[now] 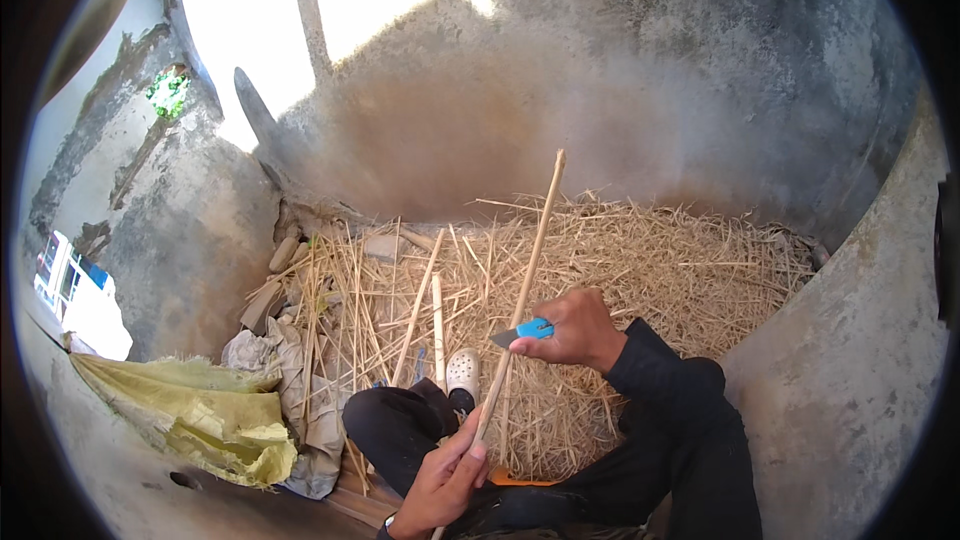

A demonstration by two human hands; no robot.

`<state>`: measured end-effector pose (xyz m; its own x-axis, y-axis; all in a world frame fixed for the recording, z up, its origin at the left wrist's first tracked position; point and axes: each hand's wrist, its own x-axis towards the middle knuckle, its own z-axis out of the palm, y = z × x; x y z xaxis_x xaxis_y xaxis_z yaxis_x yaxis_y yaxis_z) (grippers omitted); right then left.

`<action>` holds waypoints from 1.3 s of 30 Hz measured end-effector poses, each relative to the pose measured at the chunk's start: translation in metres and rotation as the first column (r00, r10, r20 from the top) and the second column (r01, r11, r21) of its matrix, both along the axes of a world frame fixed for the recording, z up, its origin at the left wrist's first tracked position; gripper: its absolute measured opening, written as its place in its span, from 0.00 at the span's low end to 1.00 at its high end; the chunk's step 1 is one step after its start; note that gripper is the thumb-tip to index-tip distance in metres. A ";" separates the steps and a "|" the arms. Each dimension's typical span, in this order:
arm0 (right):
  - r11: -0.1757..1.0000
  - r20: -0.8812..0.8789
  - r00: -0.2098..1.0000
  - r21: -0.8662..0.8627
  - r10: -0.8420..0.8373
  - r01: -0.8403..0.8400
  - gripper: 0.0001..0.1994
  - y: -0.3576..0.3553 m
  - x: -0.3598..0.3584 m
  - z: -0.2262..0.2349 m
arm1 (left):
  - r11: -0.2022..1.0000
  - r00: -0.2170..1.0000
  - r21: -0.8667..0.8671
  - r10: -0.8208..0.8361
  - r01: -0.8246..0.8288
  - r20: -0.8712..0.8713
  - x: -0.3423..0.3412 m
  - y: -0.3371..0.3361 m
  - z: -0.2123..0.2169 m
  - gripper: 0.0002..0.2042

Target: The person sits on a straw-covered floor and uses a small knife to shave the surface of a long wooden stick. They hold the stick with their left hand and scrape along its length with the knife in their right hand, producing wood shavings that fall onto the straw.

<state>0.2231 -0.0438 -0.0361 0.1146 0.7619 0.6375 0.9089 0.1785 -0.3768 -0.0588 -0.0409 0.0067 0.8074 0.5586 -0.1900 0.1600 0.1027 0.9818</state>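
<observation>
A long, thin wooden stick (537,249) slants up and away from my lap, its far end standing over the straw. My left hand (443,480) is closed round its lower part, close to my body. In my right hand (577,328) is a knife (529,331) with a blue handle, gripped in a fist. Its short dark blade lies across the stick at about mid-length, pointing left. My right thumb rests along the handle near the stick.
Loose straw and shavings (680,270) heap against the grey wall (640,120). Several slender sticks (418,310) lie at the left of the pile. A yellow-green sack (200,415) lies at the left, beside a grey cloth (318,430). My foot wears a white clog (463,372).
</observation>
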 end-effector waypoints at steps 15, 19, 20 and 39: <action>0.954 -0.179 0.951 -0.211 -0.252 0.213 0.39 0.015 0.064 -0.017 | 0.915 0.966 0.383 -0.029 0.129 -0.257 -0.002 -0.001 0.015 0.25; 0.995 0.031 0.999 -0.097 -0.026 0.029 0.40 0.007 0.000 -0.020 | 0.875 0.949 0.466 0.026 0.130 -0.313 -0.002 0.007 0.015 0.25; 0.981 0.013 0.997 -0.175 -0.078 0.079 0.39 0.013 0.012 -0.021 | 0.871 0.947 0.469 0.015 0.145 -0.320 -0.001 0.007 0.017 0.25; 0.970 0.022 0.980 -0.138 -0.200 0.201 0.37 0.016 0.039 -0.028 | 0.983 0.990 0.172 -0.035 0.059 -0.140 -0.008 0.000 0.005 0.25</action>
